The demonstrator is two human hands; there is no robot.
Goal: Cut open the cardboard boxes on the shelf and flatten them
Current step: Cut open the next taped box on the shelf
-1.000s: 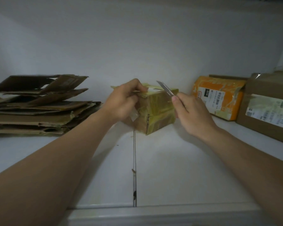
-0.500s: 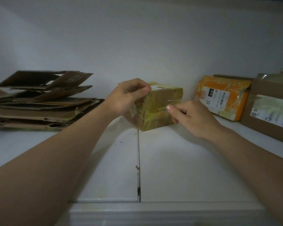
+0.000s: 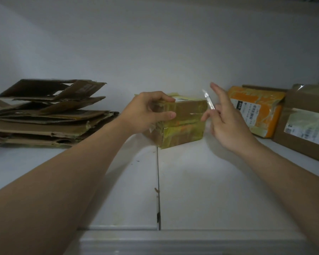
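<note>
A white shelf (image 3: pixel 210 181) carries a stack of flattened cardboard (image 3: pixel 44 116) at left, a brown box (image 3: pixel 306 126) and an orange parcel (image 3: pixel 256 109) at right. At centre stands a yellow-taped box (image 3: pixel 184 126), its top left corner in the grip of the left hand (image 3: pixel 145 113); just beside it the right hand (image 3: pixel 226 122) pinches a small blade (image 3: pixel 208 102), point up.

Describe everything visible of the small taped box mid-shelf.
The small taped box is brown cardboard wrapped in glossy yellowish tape, with a white label on top and a pale mark across its front face. It stands closed on the white shelf, one corner toward the camera. The left hand grips its top left edge.
</note>
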